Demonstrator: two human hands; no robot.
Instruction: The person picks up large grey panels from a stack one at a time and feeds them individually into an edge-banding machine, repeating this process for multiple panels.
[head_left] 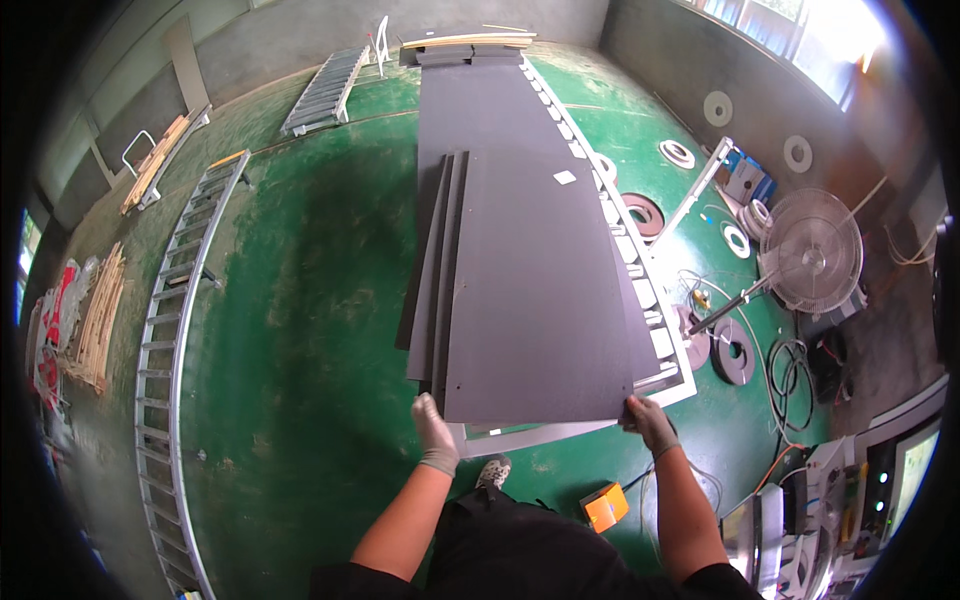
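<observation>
A stack of dark grey panels (545,300) lies lengthwise in front of me, the upper ones fanned out unevenly along the left side. My right hand (652,424), in a thin pale glove, grips the near right corner of the top panel; most of its fingers are hidden under the edge. By the near left corner, my gloved left hand (434,432) has its fingers stretched out against the ends of the panels. Beneath the stack is a light-coloured frame (680,386), showing along the right side and near end.
A roller conveyor (165,375) runs along the left, beside wooden strips (98,320). At right stand a pedestal fan (810,255), edging rolls (733,352), coiled cable (790,375) and a machine (850,500). An orange box (605,508) sits on the floor near my feet.
</observation>
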